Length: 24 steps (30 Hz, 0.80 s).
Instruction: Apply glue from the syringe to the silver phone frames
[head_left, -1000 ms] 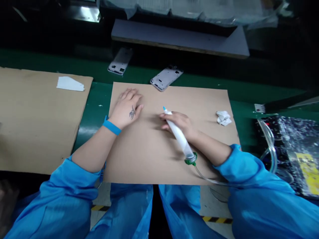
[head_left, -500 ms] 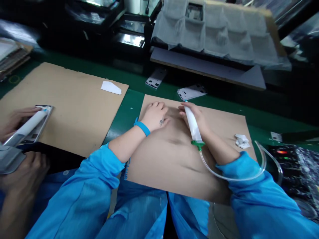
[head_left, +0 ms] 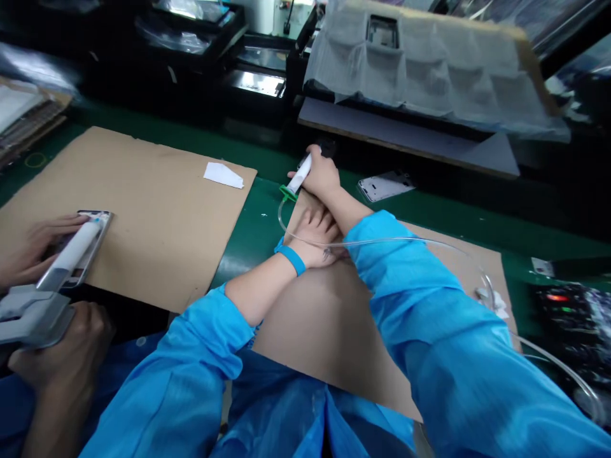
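My right hand (head_left: 321, 176) reaches forward over the green belt (head_left: 252, 222), closed around a white glue syringe (head_left: 300, 176) with a green collar. Its clear tube (head_left: 429, 242) trails back across my right sleeve. The hand covers the spot at the belt's far side, so what lies beneath it is hidden. My left hand (head_left: 316, 234), with a blue wristband, lies flat and open on the far left corner of my cardboard sheet (head_left: 334, 318), partly under my right forearm. A white phone frame (head_left: 386, 186) rests on the belt just right of my right hand.
At the left, a co-worker's hands (head_left: 33, 248) hold a phone frame and a syringe (head_left: 71, 251) on a second cardboard sheet (head_left: 143, 210) bearing a white paper scrap (head_left: 223, 175). Crumpled tissue (head_left: 491, 299) and a controller box (head_left: 568, 312) sit right. A cloth-covered rack (head_left: 429, 63) stands behind.
My right hand moved forward and left with the syringe, crossing over my left hand and off the cardboard onto the belt. My left hand stayed flat. The view shifted slightly.
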### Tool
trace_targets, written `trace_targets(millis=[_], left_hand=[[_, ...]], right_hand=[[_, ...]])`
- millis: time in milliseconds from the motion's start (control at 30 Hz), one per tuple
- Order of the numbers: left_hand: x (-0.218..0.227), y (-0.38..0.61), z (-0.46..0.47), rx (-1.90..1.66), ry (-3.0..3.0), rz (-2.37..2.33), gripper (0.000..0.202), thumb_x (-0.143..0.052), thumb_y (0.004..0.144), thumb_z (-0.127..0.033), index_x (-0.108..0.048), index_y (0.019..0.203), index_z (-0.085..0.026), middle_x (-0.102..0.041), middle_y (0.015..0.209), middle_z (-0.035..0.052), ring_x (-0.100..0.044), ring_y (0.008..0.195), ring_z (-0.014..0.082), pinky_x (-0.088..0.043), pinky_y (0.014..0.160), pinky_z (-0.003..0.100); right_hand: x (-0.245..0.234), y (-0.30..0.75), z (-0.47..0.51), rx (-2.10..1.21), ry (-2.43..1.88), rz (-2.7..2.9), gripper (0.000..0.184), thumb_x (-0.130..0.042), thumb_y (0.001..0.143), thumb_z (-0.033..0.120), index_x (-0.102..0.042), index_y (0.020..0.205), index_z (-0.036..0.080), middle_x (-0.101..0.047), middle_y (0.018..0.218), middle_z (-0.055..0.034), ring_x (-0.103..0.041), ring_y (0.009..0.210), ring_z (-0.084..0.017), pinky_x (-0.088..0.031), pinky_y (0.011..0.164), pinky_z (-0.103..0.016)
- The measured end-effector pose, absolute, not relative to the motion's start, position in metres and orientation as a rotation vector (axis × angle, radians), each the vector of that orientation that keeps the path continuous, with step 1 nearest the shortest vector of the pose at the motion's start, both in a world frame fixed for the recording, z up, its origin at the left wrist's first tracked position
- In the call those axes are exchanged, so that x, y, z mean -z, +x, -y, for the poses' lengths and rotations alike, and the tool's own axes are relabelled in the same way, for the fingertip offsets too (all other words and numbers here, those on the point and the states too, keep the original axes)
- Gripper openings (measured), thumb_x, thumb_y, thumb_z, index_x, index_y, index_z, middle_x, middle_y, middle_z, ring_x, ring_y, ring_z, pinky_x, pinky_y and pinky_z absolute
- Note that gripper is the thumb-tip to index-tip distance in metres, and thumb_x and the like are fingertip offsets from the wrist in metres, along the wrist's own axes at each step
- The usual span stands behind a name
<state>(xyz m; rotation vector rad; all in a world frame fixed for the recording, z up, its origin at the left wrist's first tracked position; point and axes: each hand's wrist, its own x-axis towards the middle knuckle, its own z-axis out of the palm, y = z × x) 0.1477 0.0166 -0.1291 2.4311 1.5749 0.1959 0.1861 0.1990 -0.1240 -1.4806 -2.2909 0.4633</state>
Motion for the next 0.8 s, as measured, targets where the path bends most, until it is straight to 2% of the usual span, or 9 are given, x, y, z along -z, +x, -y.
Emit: trace_targets(millis=[100, 200, 267, 367, 433, 567, 667, 733, 800], left_hand=[[0.131, 0.146, -0.019, -0.203, 2.439, -1.542, 0.09, -0.064, 0.108, -0.063, -0.045, 0.179, -0.013, -0.035, 0.188, 0.0253, -0.023, 0.178, 0.0552, -0.015, 0.145, 0.077], [0.131, 0.145, -0.021, -0.197, 2.439, -1.523, 0.093, -0.068, 0.105, -0.064, -0.044, 0.18, -0.014, -0.032, 0.19, 0.0249, -0.019, 0.179, 0.0547, -0.016, 0.145, 0.077], [0.131, 0.145, -0.023, -0.195, 2.43, -1.529, 0.094, -0.068, 0.105, -0.065, -0.043, 0.18, -0.014, -0.03, 0.19, 0.0246, -0.017, 0.18, 0.0535, -0.016, 0.145, 0.077], [0.13, 0.146, -0.024, -0.199, 2.419, -1.539, 0.097, -0.066, 0.106, -0.07, -0.041, 0.181, -0.014, -0.025, 0.193, 0.0234, -0.013, 0.181, 0.0514, -0.013, 0.146, 0.076], [0.129, 0.145, -0.024, -0.196, 2.416, -1.544, 0.099, -0.067, 0.105, -0.071, -0.04, 0.182, -0.015, -0.023, 0.193, 0.023, -0.013, 0.182, 0.0505, -0.012, 0.146, 0.075], [0.13, 0.145, -0.025, -0.228, 2.424, -1.559, 0.094, -0.065, 0.107, -0.072, -0.047, 0.178, -0.014, -0.029, 0.191, 0.0246, -0.019, 0.181, 0.0504, -0.013, 0.146, 0.074], [0.129, 0.144, -0.027, -0.242, 2.433, -1.563, 0.091, -0.065, 0.108, -0.071, -0.049, 0.177, -0.014, -0.034, 0.189, 0.0242, -0.023, 0.179, 0.0505, -0.015, 0.147, 0.072], [0.129, 0.143, -0.029, -0.247, 2.426, -1.552, 0.092, -0.068, 0.106, -0.072, -0.049, 0.177, -0.016, -0.036, 0.189, 0.0228, -0.022, 0.179, 0.0513, -0.019, 0.146, 0.072], [0.129, 0.14, -0.032, -0.272, 2.404, -1.546, 0.092, -0.073, 0.103, -0.07, -0.052, 0.176, -0.018, -0.037, 0.189, 0.0206, -0.02, 0.18, 0.0522, -0.021, 0.146, 0.072]], right_hand=[[0.122, 0.189, -0.194, -0.342, -1.499, 2.334, 0.073, -0.083, 0.104, 0.042, -0.053, 0.163, 0.013, -0.07, 0.151, -0.0293, -0.061, 0.145, -0.056, -0.054, 0.117, -0.077], [0.117, 0.195, -0.194, -0.305, -1.581, 2.331, 0.068, -0.075, 0.109, 0.038, -0.049, 0.166, 0.012, -0.069, 0.15, -0.0279, -0.061, 0.146, -0.053, -0.053, 0.12, -0.069], [0.114, 0.202, -0.193, -0.295, -1.615, 2.304, 0.061, -0.068, 0.11, 0.029, -0.05, 0.165, 0.013, -0.069, 0.149, -0.0259, -0.063, 0.144, -0.049, -0.054, 0.12, -0.064], [0.111, 0.213, -0.188, -0.274, -1.616, 2.269, 0.057, -0.055, 0.106, 0.014, -0.051, 0.162, 0.016, -0.072, 0.145, -0.0213, -0.068, 0.135, -0.041, -0.057, 0.116, -0.056], [0.108, 0.22, -0.183, -0.295, -1.559, 2.245, 0.059, -0.056, 0.101, 0.011, -0.05, 0.16, 0.016, -0.074, 0.139, -0.0187, -0.072, 0.127, -0.037, -0.058, 0.113, -0.049], [0.102, 0.242, -0.175, -0.486, -1.398, 2.075, 0.06, -0.068, 0.095, 0.014, -0.05, 0.152, 0.019, -0.08, 0.12, -0.0103, -0.076, 0.105, -0.029, -0.063, 0.1, -0.04], [0.101, 0.281, -0.164, -0.582, -1.219, 1.89, 0.059, -0.076, 0.092, 0.022, -0.05, 0.144, 0.026, -0.082, 0.12, -0.0049, -0.076, 0.098, -0.022, -0.066, 0.097, -0.038], [0.105, 0.321, -0.144, -0.577, -1.11, 1.832, 0.063, -0.08, 0.09, 0.029, -0.047, 0.144, 0.029, -0.082, 0.126, -0.0057, -0.076, 0.101, -0.02, -0.067, 0.096, -0.037], [0.111, 0.367, -0.11, -0.537, -1.05, 1.812, 0.065, -0.081, 0.09, 0.037, -0.046, 0.145, 0.03, -0.081, 0.129, -0.0094, -0.077, 0.104, -0.022, -0.068, 0.094, -0.039]])
